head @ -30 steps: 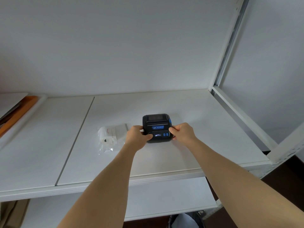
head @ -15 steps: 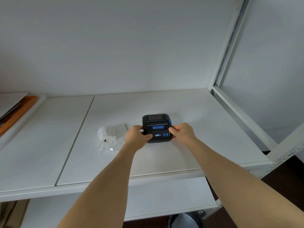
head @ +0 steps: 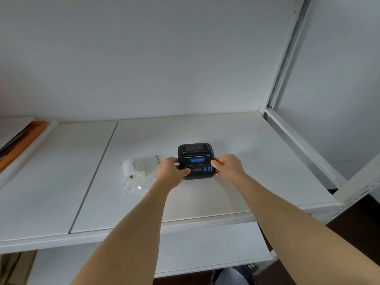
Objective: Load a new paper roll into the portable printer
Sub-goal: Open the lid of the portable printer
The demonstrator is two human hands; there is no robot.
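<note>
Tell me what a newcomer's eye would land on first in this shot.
The black portable printer with blue buttons stands out at the middle of the white shelf, gripped on its sides by the left hand and the right hand. Just left of it lies a white paper roll in a clear plastic bag. An orange-edged item sits at the far left.

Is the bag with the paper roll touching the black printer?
Apart. The head view shows bare white shelf between the bag's right edge and the printer, above the left hand, which sits between them.
</note>
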